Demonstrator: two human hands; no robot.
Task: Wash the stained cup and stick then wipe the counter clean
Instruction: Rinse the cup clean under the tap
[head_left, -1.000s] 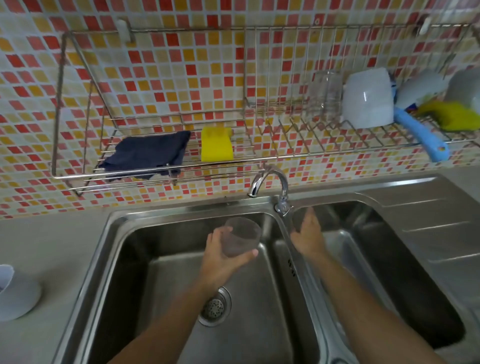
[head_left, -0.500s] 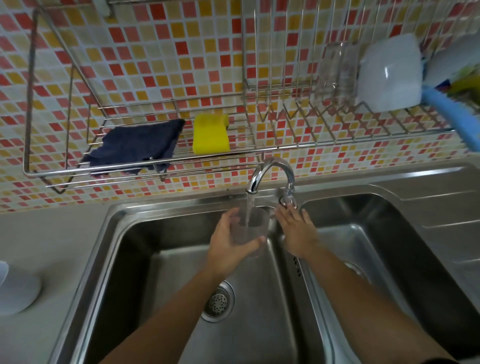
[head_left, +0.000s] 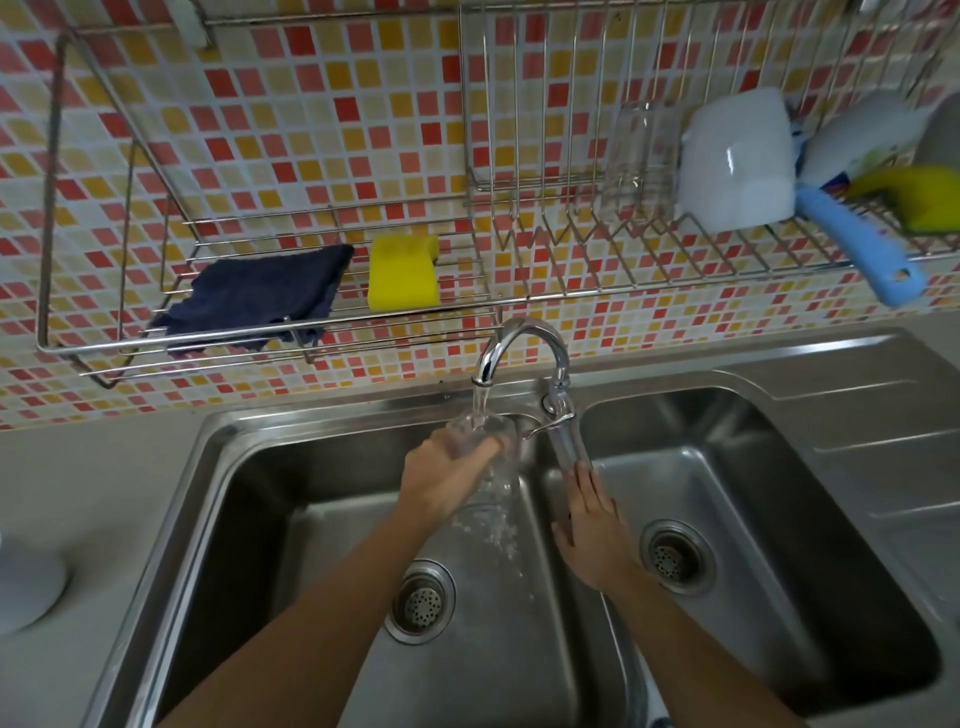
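Note:
My left hand (head_left: 447, 475) grips a clear plastic cup (head_left: 485, 434) over the left sink basin (head_left: 260, 493), right under the tap (head_left: 519, 345). Water runs from the spout into the cup and spills over into the basin. My right hand (head_left: 589, 519) hovers with straight fingers over the divider between the basins, below the tap lever (head_left: 553, 421), holding nothing. A dark blue cloth (head_left: 260, 293) and a yellow sponge (head_left: 402, 273) lie on the wire rack (head_left: 52, 208) on the wall. No stick is in view.
The rack's right part holds a clear glass (head_left: 644, 156), a white cup (head_left: 735, 161), a blue-handled brush (head_left: 862, 249) and another yellow sponge (head_left: 919, 197). A white round object (head_left: 26, 582) sits on the grey counter (head_left: 78, 493) at left. The right basin (head_left: 779, 519) adjoins a draining board (head_left: 883, 441).
The tap came on and water now overflows the cup held under the spout. My right hand left the tap lever and dropped back toward me over the divider.

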